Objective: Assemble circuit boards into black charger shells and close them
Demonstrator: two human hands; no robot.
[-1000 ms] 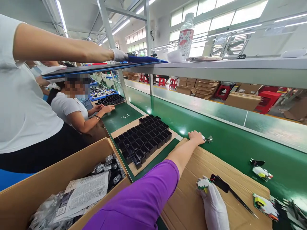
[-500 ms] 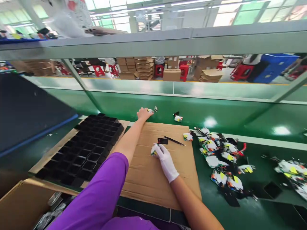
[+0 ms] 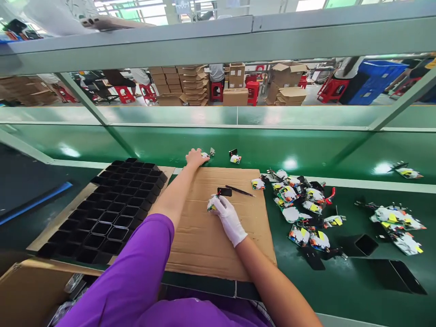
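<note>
My bare left hand [image 3: 195, 158] is stretched out to the far edge of the cardboard sheet [image 3: 190, 240]. Its fingers are closed at a small circuit board [image 3: 205, 155] with white and yellow patches, partly hidden by the hand. In a white glove, my right hand [image 3: 227, 215] grips another circuit board [image 3: 211, 205] over the middle of the cardboard. A small black panel [image 3: 225, 191] lies just beyond the glove, with thin wires near it. Dark tweezers [image 3: 240, 190] rest to the right of that panel.
Black square housings [image 3: 119, 220] stand in rows at left. Several circuit boards [image 3: 289, 194] are heaped right of the cardboard, with more [image 3: 397, 218] farther right. One lone board [image 3: 235, 159] sits behind it. A metal beam [image 3: 218, 45] crosses above the bench; an open carton [image 3: 41, 286] is lower left.
The view has shifted, so the bench appears higher and farther left. My left hand remains at the far board, and my right hand still holds its board over the cardboard.
</note>
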